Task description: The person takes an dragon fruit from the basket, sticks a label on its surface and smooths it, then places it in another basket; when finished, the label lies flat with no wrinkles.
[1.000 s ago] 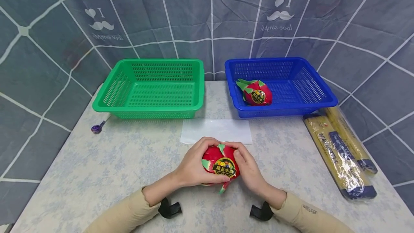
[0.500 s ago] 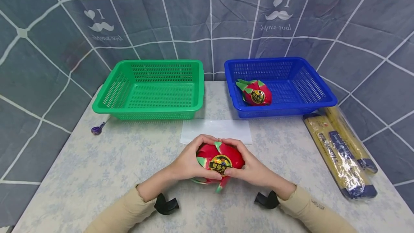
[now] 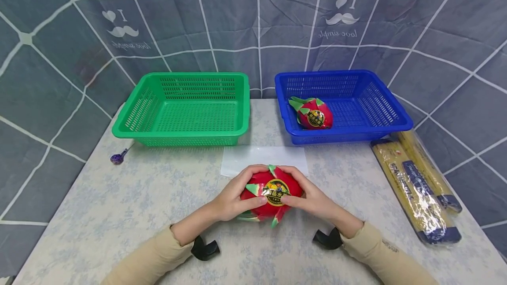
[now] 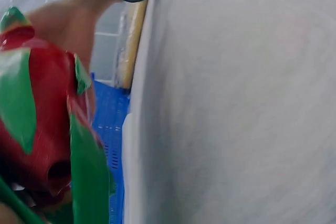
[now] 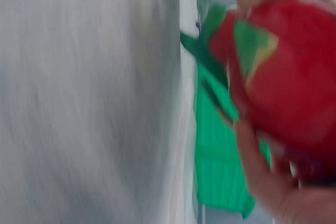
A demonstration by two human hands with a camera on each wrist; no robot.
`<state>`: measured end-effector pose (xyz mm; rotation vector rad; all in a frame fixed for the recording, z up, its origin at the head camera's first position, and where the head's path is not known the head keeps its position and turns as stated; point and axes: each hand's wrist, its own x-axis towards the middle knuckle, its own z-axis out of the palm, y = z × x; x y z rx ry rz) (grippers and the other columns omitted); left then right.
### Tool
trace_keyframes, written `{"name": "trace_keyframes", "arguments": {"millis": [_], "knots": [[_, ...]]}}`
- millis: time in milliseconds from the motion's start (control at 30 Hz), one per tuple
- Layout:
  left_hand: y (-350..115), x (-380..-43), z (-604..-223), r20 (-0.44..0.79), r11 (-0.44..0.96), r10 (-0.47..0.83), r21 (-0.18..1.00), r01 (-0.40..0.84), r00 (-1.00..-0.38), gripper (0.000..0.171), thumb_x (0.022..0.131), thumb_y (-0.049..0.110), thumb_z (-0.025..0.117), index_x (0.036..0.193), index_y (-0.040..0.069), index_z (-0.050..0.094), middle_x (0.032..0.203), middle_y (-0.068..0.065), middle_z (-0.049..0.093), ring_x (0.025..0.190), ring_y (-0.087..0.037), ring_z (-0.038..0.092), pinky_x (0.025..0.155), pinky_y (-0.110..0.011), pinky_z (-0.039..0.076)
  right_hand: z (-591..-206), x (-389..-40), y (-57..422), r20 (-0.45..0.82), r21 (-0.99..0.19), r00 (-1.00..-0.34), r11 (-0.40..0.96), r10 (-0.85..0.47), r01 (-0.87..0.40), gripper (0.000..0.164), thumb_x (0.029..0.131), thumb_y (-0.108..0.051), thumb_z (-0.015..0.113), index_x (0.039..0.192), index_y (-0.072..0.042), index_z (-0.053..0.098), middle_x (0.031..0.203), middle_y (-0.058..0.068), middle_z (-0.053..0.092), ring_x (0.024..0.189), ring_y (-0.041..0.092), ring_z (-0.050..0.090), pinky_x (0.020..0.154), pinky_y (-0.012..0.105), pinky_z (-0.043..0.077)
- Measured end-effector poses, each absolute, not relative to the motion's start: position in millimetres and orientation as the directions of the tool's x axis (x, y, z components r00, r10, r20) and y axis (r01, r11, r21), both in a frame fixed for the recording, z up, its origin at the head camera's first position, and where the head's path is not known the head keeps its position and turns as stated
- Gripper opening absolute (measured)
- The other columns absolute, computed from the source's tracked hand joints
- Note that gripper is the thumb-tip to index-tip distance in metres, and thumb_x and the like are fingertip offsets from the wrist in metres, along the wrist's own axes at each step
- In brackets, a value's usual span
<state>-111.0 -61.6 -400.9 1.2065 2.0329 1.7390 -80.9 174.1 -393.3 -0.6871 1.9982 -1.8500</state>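
Note:
Between my two hands is a red dragon fruit (image 3: 292, 184) with green-tipped scales and a round black-and-gold sticker. My left hand (image 3: 233, 197) grips its left side, thumb across the front near the sticker. On the other side my right hand (image 3: 317, 201) grips it, with the thumb laid on the sticker's lower edge. In the left wrist view the dragon fruit (image 4: 50, 93) shows its green scales and a dark hollow at one end. The right wrist view shows the dragon fruit's (image 5: 294, 72) smooth red skin, with fingers curled under it.
Behind the hands lies a white sheet of paper (image 3: 261, 157). A green basket (image 3: 182, 134) stands back left; a blue basket (image 3: 352, 134) at back right holds another dragon fruit (image 3: 317, 115). Spaghetti packs (image 3: 416, 192) lie at right, a purple lollipop (image 3: 118, 158) at left.
The right hand has shifted its hold, bringing its thumb round onto the front. The dragon fruit has moved slightly away from the body and turned, its sticker now facing more upward.

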Motion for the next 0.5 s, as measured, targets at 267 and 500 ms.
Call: {"name": "trace_keyframes", "arguments": {"millis": [267, 500], "knots": [[-55, -106, -406, 0.474, 0.125, 0.554, 0.765, 0.632, -0.684, 0.036, 0.090, 0.027, 0.058, 0.119, 0.007, 0.049, 0.124, -0.009, 0.054, 0.100, -0.018, 0.059, 0.073, -0.026, 0.054, -398, -67, 154, 0.184, -0.955, -0.901, 0.143, -0.392, -0.258, 0.052, 0.090, -0.009, 0.063, 0.136, -0.008, 0.039, 0.129, 0.013, 0.049, 0.105, 0.021, 0.056, 0.080, 0.032, 0.052], [-53, -104, -408, 0.591, 0.234, 0.532, 0.585, 0.776, -0.606, 0.038, 0.096, 0.034, 0.043, 0.116, 0.003, 0.053, 0.120, -0.010, 0.057, 0.099, -0.018, 0.060, 0.073, -0.023, 0.053, -401, -62, 151, 0.306, -0.897, -0.874, 0.193, -0.378, -0.397, 0.049, 0.092, -0.003, 0.055, 0.138, -0.007, 0.039, 0.131, 0.010, 0.050, 0.106, 0.017, 0.055, 0.083, 0.029, 0.051]]}}
